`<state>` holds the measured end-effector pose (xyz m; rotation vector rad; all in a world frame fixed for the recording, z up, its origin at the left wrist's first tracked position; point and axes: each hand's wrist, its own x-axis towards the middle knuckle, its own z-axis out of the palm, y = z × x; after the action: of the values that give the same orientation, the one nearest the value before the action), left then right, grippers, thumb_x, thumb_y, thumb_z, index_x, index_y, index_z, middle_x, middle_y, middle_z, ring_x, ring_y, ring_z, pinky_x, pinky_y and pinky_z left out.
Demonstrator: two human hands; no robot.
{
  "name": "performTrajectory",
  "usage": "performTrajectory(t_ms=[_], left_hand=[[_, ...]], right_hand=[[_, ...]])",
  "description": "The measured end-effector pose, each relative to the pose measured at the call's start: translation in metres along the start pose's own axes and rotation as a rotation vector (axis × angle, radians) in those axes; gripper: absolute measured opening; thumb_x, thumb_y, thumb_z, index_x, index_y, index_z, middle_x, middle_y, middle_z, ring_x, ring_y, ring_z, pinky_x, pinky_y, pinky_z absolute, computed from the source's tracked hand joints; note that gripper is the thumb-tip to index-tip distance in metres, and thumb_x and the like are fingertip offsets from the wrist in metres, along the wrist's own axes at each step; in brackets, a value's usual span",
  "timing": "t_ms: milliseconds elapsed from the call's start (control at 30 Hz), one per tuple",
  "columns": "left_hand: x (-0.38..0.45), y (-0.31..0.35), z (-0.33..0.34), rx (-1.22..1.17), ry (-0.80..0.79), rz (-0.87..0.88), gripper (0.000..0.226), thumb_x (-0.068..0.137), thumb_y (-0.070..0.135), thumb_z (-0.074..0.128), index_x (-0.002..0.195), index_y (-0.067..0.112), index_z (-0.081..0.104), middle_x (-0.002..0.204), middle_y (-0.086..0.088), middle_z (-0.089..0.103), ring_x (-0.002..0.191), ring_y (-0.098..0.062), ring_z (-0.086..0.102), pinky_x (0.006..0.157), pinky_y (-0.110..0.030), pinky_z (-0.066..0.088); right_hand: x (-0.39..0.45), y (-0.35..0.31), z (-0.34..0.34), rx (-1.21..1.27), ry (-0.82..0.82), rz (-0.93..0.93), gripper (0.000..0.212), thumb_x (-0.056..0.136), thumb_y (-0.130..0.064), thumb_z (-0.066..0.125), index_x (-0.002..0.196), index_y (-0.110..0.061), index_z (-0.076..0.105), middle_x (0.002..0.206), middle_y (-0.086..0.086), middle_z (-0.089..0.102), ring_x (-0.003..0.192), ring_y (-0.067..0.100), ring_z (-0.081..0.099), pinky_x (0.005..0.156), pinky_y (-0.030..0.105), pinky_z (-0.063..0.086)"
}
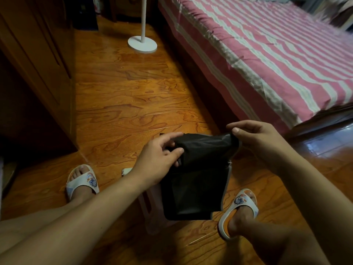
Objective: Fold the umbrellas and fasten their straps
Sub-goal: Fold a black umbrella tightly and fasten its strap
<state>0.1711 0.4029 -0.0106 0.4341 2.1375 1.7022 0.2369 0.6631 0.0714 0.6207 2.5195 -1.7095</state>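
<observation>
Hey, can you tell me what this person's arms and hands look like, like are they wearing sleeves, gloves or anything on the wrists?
Both forearms are bare: no sleeves reach into view. The left hand and right hand wear no gloves, and no watch, bracelet or ring shows on the wrists or fingers. The nails are short and unpainted.

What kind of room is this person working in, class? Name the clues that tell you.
Most likely a bedroom at home. A bed with a pink striped cover runs along the right, a wooden wardrobe stands on the left, and the person wears slippers on the wooden floor.
</observation>
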Motion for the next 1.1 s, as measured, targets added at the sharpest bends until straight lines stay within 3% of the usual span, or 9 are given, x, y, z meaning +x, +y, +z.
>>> performTrajectory(t_ms=[167, 267, 367, 567, 700, 800, 867, 1000, 1100], left_hand=[[-0.001, 0.0, -0.002, 0.012, 0.107, -0.018, 0.032, 0.09, 0.015, 0.075, 0.114, 0.036, 0.07, 0.085, 0.008, 0.071, 0.086, -0.004, 0.069, 0.083, -0.03, 0.057], [-0.005, 0.004, -0.003, -0.051, 0.094, -0.061, 0.036, 0.092, 0.012, 0.072, 0.123, 0.031, 0.068, 0.087, 0.006, 0.075, 0.088, -0.005, 0.071, 0.086, -0.038, 0.06], [-0.01, 0.01, -0.003, 0.178, 0.119, 0.058, 0.037, 0.095, 0.016, 0.069, 0.128, 0.033, 0.067, 0.092, 0.013, 0.071, 0.093, 0.0, 0.066, 0.087, -0.028, 0.056], [0.005, 0.016, -0.004, 0.269, 0.216, 0.051, 0.018, 0.092, 0.017, 0.072, 0.104, 0.03, 0.075, 0.084, 0.013, 0.071, 0.075, -0.005, 0.066, 0.071, -0.027, 0.055], [0.01, 0.018, 0.0, 0.3, 0.219, 0.059, 0.012, 0.09, 0.016, 0.07, 0.088, 0.028, 0.073, 0.076, 0.012, 0.069, 0.066, -0.005, 0.063, 0.06, -0.022, 0.044], [0.005, 0.017, 0.001, 0.34, 0.174, 0.109, 0.014, 0.09, 0.016, 0.07, 0.088, 0.029, 0.072, 0.081, 0.016, 0.066, 0.077, -0.001, 0.062, 0.065, -0.025, 0.048], [0.002, 0.015, 0.001, 0.37, 0.151, 0.151, 0.019, 0.089, 0.016, 0.072, 0.084, 0.035, 0.07, 0.091, 0.016, 0.061, 0.087, 0.0, 0.057, 0.072, -0.025, 0.046], [-0.005, 0.017, -0.003, 0.4, 0.081, 0.205, 0.016, 0.089, 0.015, 0.073, 0.086, 0.032, 0.072, 0.104, 0.012, 0.057, 0.098, 0.0, 0.052, 0.081, -0.013, 0.04], [-0.011, 0.014, -0.009, 0.453, -0.06, 0.318, 0.015, 0.088, 0.011, 0.073, 0.088, 0.026, 0.072, 0.094, 0.017, 0.063, 0.098, 0.006, 0.055, 0.077, -0.004, 0.036]], right_hand=[[-0.008, 0.001, -0.002, -0.037, -0.02, -0.002, 0.013, 0.095, -0.017, 0.067, 0.103, -0.021, 0.077, 0.098, 0.003, 0.077, 0.099, 0.026, 0.073, 0.091, 0.044, 0.058], [-0.009, 0.006, -0.003, -0.092, -0.001, -0.012, 0.016, 0.096, -0.022, 0.068, 0.107, -0.028, 0.077, 0.1, -0.005, 0.077, 0.098, 0.018, 0.073, 0.095, 0.049, 0.057], [-0.007, 0.009, -0.003, -0.169, 0.026, -0.035, 0.014, 0.095, -0.023, 0.069, 0.105, -0.029, 0.077, 0.097, -0.008, 0.077, 0.095, 0.013, 0.073, 0.095, 0.048, 0.058], [-0.001, 0.009, -0.001, -0.408, 0.192, -0.302, 0.016, 0.094, -0.021, 0.07, 0.09, -0.036, 0.072, 0.097, -0.01, 0.066, 0.091, 0.005, 0.063, 0.077, 0.025, 0.052], [0.004, 0.009, -0.005, -0.523, 0.082, -0.421, 0.016, 0.092, -0.031, 0.072, 0.105, -0.034, 0.064, 0.136, -0.01, 0.056, 0.126, 0.005, 0.051, 0.105, 0.028, 0.046], [0.007, 0.009, -0.003, -0.727, -0.211, -0.38, 0.096, 0.074, -0.06, 0.078, 0.155, -0.037, 0.031, 0.163, -0.013, 0.025, 0.152, 0.012, 0.014, 0.121, 0.037, 0.022], [0.017, 0.014, 0.002, -0.902, -0.282, -0.421, 0.111, 0.071, -0.07, 0.074, 0.16, -0.04, 0.014, 0.167, -0.016, 0.015, 0.155, 0.014, 0.002, 0.123, 0.042, 0.015], [0.034, 0.009, 0.003, -1.061, -0.338, -0.5, 0.07, 0.08, -0.051, 0.078, 0.142, -0.032, 0.053, 0.153, -0.009, 0.043, 0.148, 0.022, 0.024, 0.121, 0.041, 0.025], [0.022, 0.013, -0.004, -1.089, -0.356, -0.63, 0.022, 0.089, -0.029, 0.074, 0.11, -0.027, 0.069, 0.105, -0.01, 0.061, 0.105, 0.011, 0.054, 0.089, 0.04, 0.054]])
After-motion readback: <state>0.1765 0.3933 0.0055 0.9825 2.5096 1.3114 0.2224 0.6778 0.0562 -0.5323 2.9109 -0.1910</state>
